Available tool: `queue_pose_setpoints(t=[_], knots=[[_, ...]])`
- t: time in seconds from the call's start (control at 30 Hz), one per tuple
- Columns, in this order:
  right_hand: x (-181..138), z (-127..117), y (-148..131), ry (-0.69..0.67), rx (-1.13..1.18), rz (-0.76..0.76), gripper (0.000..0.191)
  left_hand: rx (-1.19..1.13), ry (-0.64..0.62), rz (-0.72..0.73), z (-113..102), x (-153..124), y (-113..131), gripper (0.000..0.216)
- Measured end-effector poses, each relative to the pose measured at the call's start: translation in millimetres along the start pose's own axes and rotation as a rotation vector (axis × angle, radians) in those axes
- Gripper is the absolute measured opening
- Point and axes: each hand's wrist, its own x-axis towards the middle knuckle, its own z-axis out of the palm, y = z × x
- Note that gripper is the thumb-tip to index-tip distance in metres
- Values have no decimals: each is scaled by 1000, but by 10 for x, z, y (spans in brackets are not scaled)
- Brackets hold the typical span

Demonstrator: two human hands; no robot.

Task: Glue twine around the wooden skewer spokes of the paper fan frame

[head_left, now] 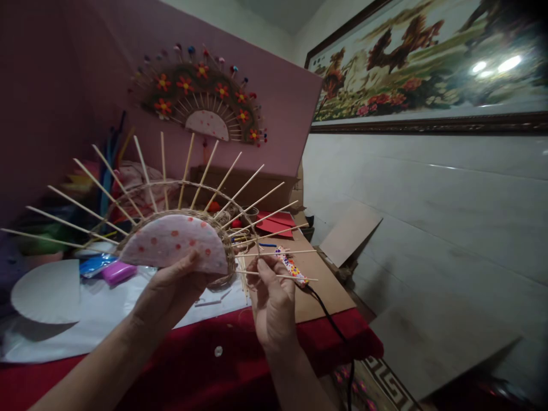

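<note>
Left hand (171, 288) clamps the half-round fan frame (173, 242), while right hand (274, 308), just beside, pinches its lowest stick (295, 278), lying level, tip pointing right.

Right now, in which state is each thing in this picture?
Half-woven fan, held upright, weaving only near its centre.
Left hand, gripping the fan's lower edge.
Right hand, fingers pinched at the lowest sticks.
Finished fan, hanging on the pink board.
Round paper plate, lying flat on the table.
</note>
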Motion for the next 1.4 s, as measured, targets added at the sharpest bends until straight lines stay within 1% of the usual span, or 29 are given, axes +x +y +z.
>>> queue_pose_setpoints(t=[0.07, 0.13, 0.2, 0.23, 0.3, 0.33, 0.37, 0.43, 0.5, 0.6, 0.77, 0.93, 1.27, 1.4], knots=[[-40, -62, 46, 12, -121, -24, 24, 58, 11, -14, 14, -13, -15, 21], [-134, -158, 113, 80, -328, -115, 30, 81, 45, 22, 35, -11, 0, 17], [-267, -261, 171, 188, -564, -309, 27, 84, 68, 70, 52, 3, 28, 14], [-333, -303, 185, 234, -655, -450, 20, 80, 72, 84, 57, 11, 39, 13], [-432, -346, 172, 231, -819, -743, 5, 66, 68, 100, 57, 24, 50, 12], [-454, -344, 144, 203, -897, -876, 4, 58, 65, 98, 54, 28, 47, 13], [-456, -326, 106, 168, -985, -984, 9, 49, 60, 91, 51, 30, 40, 13], [-405, -260, 20, 138, -1166, -1130, 17, 36, 47, 67, 45, 31, 17, 15], [-313, -182, -47, 162, -1302, -1206, 21, 34, 40, 44, 38, 30, -10, 16], [-182, -109, -72, 184, -1375, -1221, 20, 32, 51, 16, 23, 35, -40, 16], [-89, -114, -16, 153, -1388, -1182, 20, 30, 97, -25, -2, 42, -53, 15], [-79, -110, -8, 138, -1404, -1180, 22, 46, 106, -28, 3, 39, -62, 14], [-60, -103, -3, 119, -1435, -1135, 20, 57, 77, -29, 9, 37, -80, 11], [-138, -102, -77, 105, -1415, -1153, 23, 50, 77, -23, 21, 36, -61, 14]])
